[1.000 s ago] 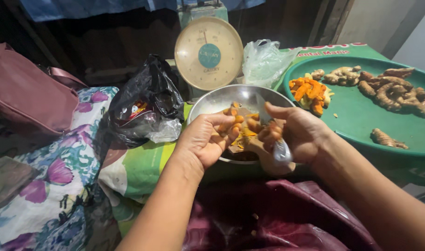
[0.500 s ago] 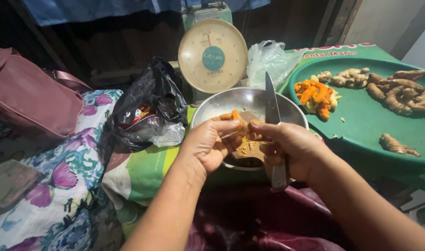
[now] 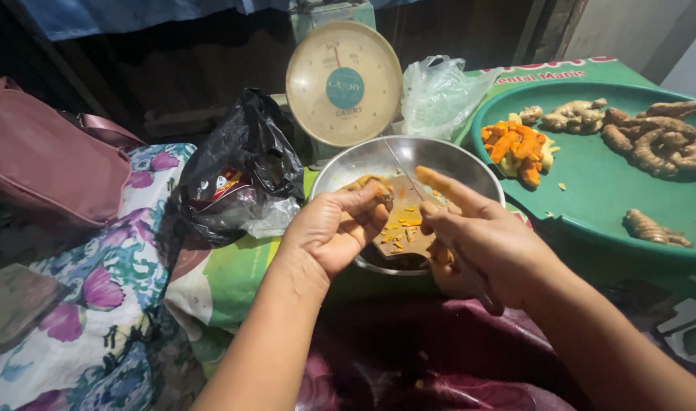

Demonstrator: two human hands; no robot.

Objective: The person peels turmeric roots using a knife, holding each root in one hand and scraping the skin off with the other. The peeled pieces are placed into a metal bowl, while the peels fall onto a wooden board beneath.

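Brown root point(image 3: 367, 185) pinched at left fingers point(image 3: 363, 213); knife point(image 3: 403, 217), blade flecked with orange peelings, slanting between both hands' fingers.

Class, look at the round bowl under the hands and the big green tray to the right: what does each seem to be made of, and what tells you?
Bowl: likely stainless steel; silvery, thin rim, dull reflections on its inner wall. Green tray: probably plastic; even colour, smooth soft sheen, thick moulded rim, though enamelled metal cannot be ruled out.

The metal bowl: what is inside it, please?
Inside the metal bowl only bare steel shows along the far wall. Both hands, left hand and right hand, a knife with orange peelings and a root cover the bottom.
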